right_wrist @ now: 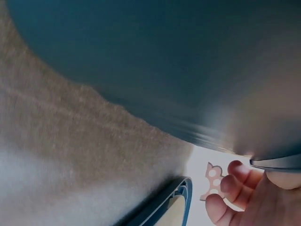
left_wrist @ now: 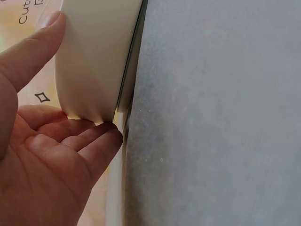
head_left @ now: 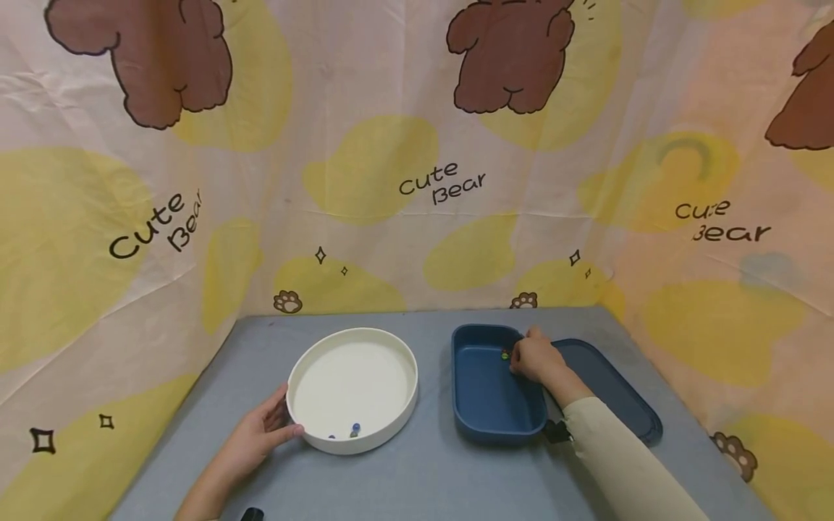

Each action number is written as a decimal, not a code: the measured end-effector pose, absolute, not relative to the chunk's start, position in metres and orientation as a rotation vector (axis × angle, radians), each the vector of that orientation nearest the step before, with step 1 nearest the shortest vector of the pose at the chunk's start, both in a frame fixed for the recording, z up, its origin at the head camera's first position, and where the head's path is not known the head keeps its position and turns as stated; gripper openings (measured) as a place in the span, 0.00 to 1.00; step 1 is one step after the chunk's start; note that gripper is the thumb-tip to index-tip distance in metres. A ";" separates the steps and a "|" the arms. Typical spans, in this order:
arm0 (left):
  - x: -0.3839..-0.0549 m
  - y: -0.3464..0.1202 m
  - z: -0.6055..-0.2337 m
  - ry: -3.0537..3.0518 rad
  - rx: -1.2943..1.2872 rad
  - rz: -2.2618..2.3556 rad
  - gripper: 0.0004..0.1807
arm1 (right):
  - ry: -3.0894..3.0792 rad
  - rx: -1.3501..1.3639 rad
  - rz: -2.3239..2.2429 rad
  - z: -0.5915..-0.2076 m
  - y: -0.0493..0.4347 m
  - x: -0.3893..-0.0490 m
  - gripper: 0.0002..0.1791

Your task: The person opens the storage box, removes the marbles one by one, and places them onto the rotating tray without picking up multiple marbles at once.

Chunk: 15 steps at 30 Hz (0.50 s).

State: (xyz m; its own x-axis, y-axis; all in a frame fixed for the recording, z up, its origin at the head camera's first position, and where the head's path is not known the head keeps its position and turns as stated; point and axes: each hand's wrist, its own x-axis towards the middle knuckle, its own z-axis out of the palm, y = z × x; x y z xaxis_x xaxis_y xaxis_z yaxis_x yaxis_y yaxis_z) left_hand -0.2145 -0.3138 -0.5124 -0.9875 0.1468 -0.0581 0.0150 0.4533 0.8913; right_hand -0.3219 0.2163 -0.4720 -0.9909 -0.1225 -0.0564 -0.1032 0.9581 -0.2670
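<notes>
My left hand point(head_left: 263, 430) is at the left side of a round white tray point(head_left: 352, 443). In the left wrist view its thumb and fingertips touch the outside of the tray wall point(left_wrist: 91, 61), with the palm turned up. Small blue marbles point(head_left: 356, 427) lie inside the tray near its front edge. My right hand point(head_left: 536, 358) reaches over the right wall of a deep blue box point(head_left: 498, 436). Small green and reddish marbles point(head_left: 505, 354) show by its fingertips. In the right wrist view, the box wall point(right_wrist: 141, 61) hides the thumb and index tips, while other fingers point(right_wrist: 235, 186) are bent.
A blue lid point(head_left: 602, 380) lies on the grey-blue table point(head_left: 417, 477), right of the box and partly behind the right arm. Behind the table hangs a printed bear cloth point(head_left: 365, 239), which also runs along both sides. A black object point(head_left: 253, 514) shows at the bottom edge.
</notes>
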 end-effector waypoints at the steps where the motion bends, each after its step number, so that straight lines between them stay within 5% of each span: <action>1: -0.215 -0.314 -0.512 2.566 0.137 1.568 0.58 | 3.049 -0.190 -0.413 -0.472 0.216 -0.322 0.12; 15: -0.213 -0.315 -0.513 2.592 0.176 1.586 0.57 | 3.166 -0.405 -0.631 -0.473 0.231 -0.323 0.03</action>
